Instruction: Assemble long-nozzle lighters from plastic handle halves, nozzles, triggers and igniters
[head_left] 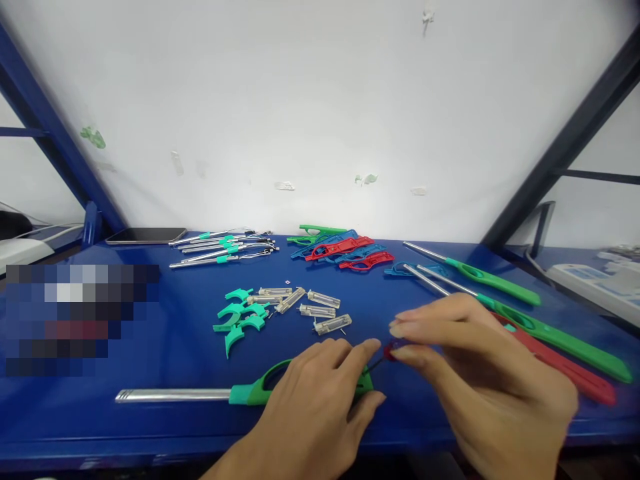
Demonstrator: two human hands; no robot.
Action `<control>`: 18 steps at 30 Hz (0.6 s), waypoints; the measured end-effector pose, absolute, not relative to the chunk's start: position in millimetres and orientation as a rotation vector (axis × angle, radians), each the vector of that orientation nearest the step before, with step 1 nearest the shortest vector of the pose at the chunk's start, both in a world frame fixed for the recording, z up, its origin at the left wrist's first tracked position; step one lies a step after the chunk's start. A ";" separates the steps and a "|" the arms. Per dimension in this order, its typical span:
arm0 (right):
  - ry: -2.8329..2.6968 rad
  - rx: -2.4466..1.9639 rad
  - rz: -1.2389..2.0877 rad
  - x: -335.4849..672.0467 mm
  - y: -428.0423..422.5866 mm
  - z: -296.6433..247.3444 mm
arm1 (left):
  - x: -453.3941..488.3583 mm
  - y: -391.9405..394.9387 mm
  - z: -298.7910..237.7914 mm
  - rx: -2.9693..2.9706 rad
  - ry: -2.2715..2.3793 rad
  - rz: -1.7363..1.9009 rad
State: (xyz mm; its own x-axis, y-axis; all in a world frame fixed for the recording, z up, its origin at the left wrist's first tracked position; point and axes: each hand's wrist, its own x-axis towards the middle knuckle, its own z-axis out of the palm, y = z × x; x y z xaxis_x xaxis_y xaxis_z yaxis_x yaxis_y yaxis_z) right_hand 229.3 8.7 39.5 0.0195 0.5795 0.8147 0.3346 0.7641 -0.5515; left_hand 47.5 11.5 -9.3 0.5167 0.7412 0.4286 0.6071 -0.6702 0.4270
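At the front of the blue table lies a green long-reach lighter (256,392), its metal tube (173,395) pointing left. My left hand (315,407) is closed over the handle, covering much of it. Between the thumb and fingers of my right hand (493,373) is the red end of a small screwdriver (389,351). Its thin dark shaft reaches down to the right end of the lighter's handle; the contact point is too small to make out. Beyond my left hand lie several teal triggers (240,313) and several clear fuel tanks (319,311).
Metal tubes with wires (225,248) lie at the back left near a phone (146,235). Handle halves in red, blue and green (340,248) are piled at back centre. Assembled lighters (550,333) lie at right. A white wall (310,120) and blue frame posts (55,127) bound the table.
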 end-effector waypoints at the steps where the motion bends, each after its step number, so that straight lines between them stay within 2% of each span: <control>1: -1.576 -0.752 0.212 229.2 8.3 39.4 | 47.8 11.7 -8.8 2.536 1.150 0.876; 8: -1.772 -0.785 0.406 237.2 7.6 41.7 | 48.0 14.2 -7.1 2.527 1.149 0.862; 18: -1.693 -0.746 0.372 233.1 10.6 38.9 | 47.0 14.0 -11.8 2.520 1.149 0.859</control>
State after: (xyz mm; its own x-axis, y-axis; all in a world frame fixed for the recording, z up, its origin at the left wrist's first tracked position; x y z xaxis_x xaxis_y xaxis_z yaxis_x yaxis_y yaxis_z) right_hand 233.1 10.6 38.9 -0.1058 0.6527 0.7502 0.2775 0.7439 -0.6080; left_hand 47.0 14.0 -11.8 0.5180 0.7494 0.4124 0.6075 -0.6617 0.4394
